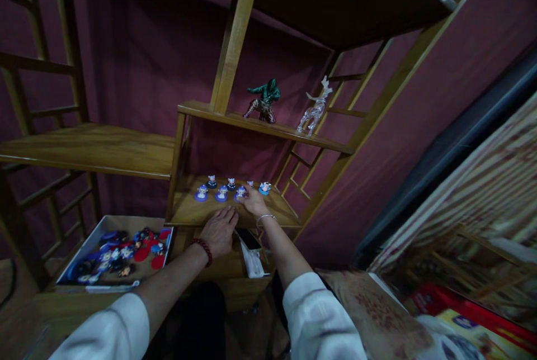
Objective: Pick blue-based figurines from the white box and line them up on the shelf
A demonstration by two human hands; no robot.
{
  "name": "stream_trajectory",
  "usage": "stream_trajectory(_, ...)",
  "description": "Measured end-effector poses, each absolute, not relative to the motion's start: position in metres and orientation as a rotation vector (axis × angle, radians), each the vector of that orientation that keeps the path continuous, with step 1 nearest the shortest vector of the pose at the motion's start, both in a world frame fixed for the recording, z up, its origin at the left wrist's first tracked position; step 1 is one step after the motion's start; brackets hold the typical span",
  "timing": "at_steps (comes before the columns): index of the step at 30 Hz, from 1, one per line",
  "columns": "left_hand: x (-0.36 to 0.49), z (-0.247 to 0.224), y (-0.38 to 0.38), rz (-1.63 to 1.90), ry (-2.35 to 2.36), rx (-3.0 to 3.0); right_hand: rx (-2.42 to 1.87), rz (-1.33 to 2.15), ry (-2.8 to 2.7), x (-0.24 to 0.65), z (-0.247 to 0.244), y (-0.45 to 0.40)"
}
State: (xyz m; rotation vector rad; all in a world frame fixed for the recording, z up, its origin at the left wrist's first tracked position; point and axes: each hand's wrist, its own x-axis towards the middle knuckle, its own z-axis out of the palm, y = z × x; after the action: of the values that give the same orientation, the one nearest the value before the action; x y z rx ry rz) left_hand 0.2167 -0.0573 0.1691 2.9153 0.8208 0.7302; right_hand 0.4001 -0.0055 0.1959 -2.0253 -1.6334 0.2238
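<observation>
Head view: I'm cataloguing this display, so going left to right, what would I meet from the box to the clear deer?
Box, left purple-based figurine, middle purple-based figurine, right purple-based figurine, blue-based figurine, clear deer.

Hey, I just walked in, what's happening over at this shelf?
A person's right hand touches a small purple-based figurine on the low shelf, at the right end of a front row of three. Their left hand is at the shelf's front edge. More figurines lie in an open box to the left.
</observation>
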Motion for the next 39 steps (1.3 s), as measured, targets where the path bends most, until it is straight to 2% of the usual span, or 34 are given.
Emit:
stream_trajectory(20, 0.217, 0.168, -0.056, 0.758, 0.829, 2.946, -1.904, 0.322, -1.546, 0.407, 0.182, 0.001)
stream_trajectory(29, 0.217, 0.168, -0.055, 0.726, 0.836, 2.955, -1.709, 0.188, -1.459, 0.406, 0.171, -0.006)
stream_trajectory(34, 0.217, 0.168, -0.058, 0.704, 0.835, 2.958, -1.623, 0.005, -1.35, 0.394, 0.167, -0.026)
stream_trajectory(39, 0.216, 0.164, -0.064, 0.685, 0.838, 2.953, -1.572, -0.035, -1.321, 0.374, 0.166, -0.052)
